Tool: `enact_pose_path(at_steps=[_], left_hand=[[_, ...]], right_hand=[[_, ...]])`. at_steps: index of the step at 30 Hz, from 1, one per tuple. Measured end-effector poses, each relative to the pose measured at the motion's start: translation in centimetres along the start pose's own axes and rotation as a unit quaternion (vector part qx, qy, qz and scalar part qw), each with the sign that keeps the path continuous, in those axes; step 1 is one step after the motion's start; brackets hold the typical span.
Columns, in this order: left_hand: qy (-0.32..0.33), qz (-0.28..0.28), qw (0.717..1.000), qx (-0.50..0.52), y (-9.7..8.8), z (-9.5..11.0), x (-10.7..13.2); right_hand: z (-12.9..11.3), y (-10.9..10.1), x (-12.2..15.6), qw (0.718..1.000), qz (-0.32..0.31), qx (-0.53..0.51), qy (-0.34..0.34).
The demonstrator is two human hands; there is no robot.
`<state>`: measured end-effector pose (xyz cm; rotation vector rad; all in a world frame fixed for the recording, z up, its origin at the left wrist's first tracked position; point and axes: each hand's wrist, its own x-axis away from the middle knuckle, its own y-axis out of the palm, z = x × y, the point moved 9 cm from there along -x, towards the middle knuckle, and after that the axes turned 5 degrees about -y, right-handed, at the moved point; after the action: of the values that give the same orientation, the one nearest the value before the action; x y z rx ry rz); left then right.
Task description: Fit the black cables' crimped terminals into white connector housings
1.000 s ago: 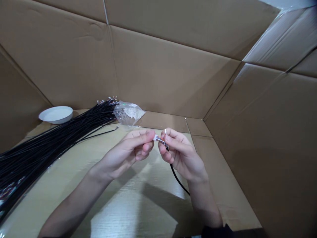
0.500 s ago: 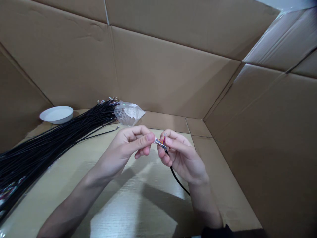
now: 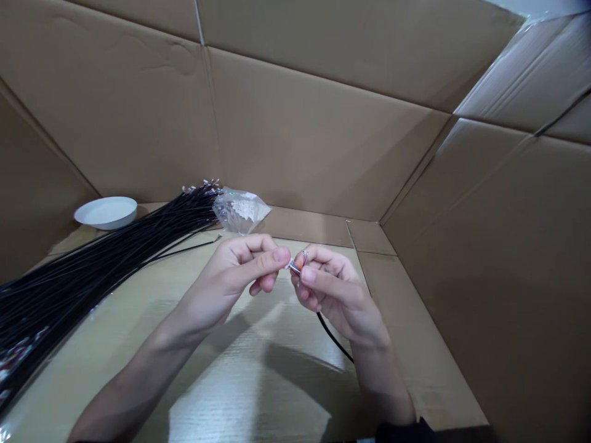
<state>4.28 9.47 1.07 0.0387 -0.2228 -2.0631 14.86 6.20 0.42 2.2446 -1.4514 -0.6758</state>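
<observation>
My left hand [image 3: 235,277] pinches a small white connector [image 3: 292,266] between thumb and forefinger. My right hand [image 3: 332,292] grips the end of a black cable [image 3: 333,337], whose thin coloured wires with metal tips meet the connector between my fingertips. The cable hangs down under my right wrist toward the table. Both hands hover above the light wooden tabletop [image 3: 240,381], fingertips touching at the middle of the view.
A big bundle of black cables [image 3: 92,258] lies across the left of the table. A clear plastic bag of small white parts [image 3: 240,210] sits behind my hands. A white bowl [image 3: 106,212] stands far left. Cardboard walls [image 3: 323,135] enclose the back and right.
My right hand has shifted slightly left and closer to my left hand. The left fingers have re-gripped the connector, and the coloured wires now show between the fingertips.
</observation>
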Motion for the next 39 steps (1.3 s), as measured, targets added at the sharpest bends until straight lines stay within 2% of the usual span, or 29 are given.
enact_pose_path(at_steps=[5, 12, 29, 32, 35, 39], left_hand=[[-0.019, -0.012, 1.000, 0.017, 0.5, -0.1, -0.1], [-0.039, -0.036, 0.998, 0.013, 0.6, -0.7, -0.2], [0.007, -0.028, 1.000, -0.008, 0.4, 0.4, 0.2], [0.019, -0.049, 0.999, -0.008, 0.6, 0.5, 0.1], [0.042, -0.065, 0.997, -0.015, 0.8, 1.0, 0.3], [0.083, -0.042, 0.995, -0.047, 0.5, 2.1, 0.7]], right_hand=[[0.1, -0.2, 0.0, 0.999, 0.006, 0.038, 0.002], [0.1, 0.1, 0.1, 0.999, -0.020, 0.037, -0.001], [0.2, 0.2, 0.0, 1.000, -0.007, 0.003, 0.029], [-0.1, 0.2, 0.2, 1.000, -0.007, 0.013, 0.006], [-0.8, -0.2, 0.5, 0.997, 0.016, 0.067, -0.039], [-2.5, -0.2, 1.1, 0.978, 0.058, 0.153, -0.131]])
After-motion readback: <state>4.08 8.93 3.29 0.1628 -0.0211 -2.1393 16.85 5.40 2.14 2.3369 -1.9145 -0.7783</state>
